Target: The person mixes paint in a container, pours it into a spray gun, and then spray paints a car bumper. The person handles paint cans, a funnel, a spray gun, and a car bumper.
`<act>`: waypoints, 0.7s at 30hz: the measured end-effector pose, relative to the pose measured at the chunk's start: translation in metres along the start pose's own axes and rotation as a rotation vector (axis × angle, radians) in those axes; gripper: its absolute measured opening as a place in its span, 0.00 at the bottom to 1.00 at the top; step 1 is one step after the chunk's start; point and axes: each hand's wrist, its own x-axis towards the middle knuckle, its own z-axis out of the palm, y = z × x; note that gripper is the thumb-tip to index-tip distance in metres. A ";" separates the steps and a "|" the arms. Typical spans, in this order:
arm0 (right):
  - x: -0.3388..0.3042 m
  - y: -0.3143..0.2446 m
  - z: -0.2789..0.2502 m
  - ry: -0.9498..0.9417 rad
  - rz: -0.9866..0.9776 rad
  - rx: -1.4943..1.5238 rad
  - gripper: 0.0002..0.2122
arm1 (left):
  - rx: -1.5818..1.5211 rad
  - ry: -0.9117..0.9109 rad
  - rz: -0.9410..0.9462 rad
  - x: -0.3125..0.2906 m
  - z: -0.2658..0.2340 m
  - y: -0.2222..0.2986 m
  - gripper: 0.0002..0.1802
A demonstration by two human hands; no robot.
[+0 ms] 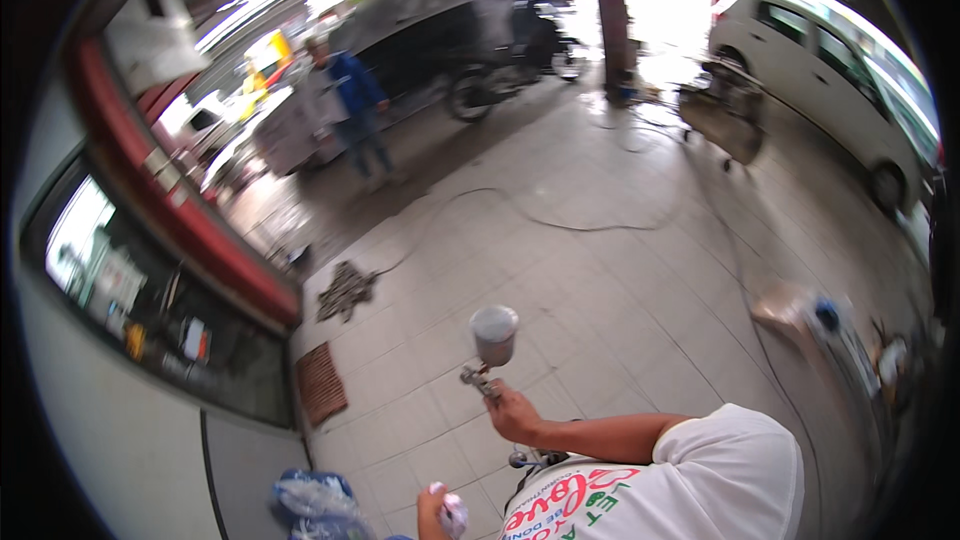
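Observation:
My right hand point(515, 414) is closed around the handle of a spray gun point(477, 379), held out over the tiled floor. A grey-white paint cup point(494, 337) sits on top of the gun. Low in the picture, my left hand point(430, 514) is closed on a crumpled white and pinkish cloth point(455, 517). Part of that hand is cut off by the lower edge. Blue and clear plastic bags point(312, 502) lie nearby, to the left of it.
A dark hose point(590, 228) snakes across the tiles toward a wheeled air compressor point(728, 112). A brown mat point(321, 383) and a bunched rag point(346, 290) lie left. A person in blue point(355, 90) stands far left. A motorcycle point(480, 90) and a white car point(815, 75) are parked behind.

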 end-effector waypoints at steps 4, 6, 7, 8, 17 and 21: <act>0.127 -0.014 0.048 -0.032 -0.083 -0.046 0.08 | -0.041 0.038 -0.253 0.000 -0.007 0.005 0.19; 0.170 -0.017 0.079 -0.080 -0.057 -0.081 0.08 | -0.069 0.034 -0.352 0.017 -0.007 0.014 0.20; 0.193 -0.021 0.091 -0.094 -0.087 -0.065 0.08 | -0.092 0.036 -0.372 0.029 -0.006 0.024 0.20; 0.211 -0.021 0.100 -0.105 -0.113 -0.050 0.08 | -0.117 0.031 -0.392 0.042 -0.002 0.035 0.20; 0.456 -0.002 0.194 -0.136 0.050 -0.122 0.10 | -0.056 -0.058 -0.376 0.261 -0.045 0.217 0.20; 0.582 -0.030 0.233 -0.122 0.065 -0.172 0.10 | 0.090 -0.081 -0.251 0.404 -0.104 0.344 0.21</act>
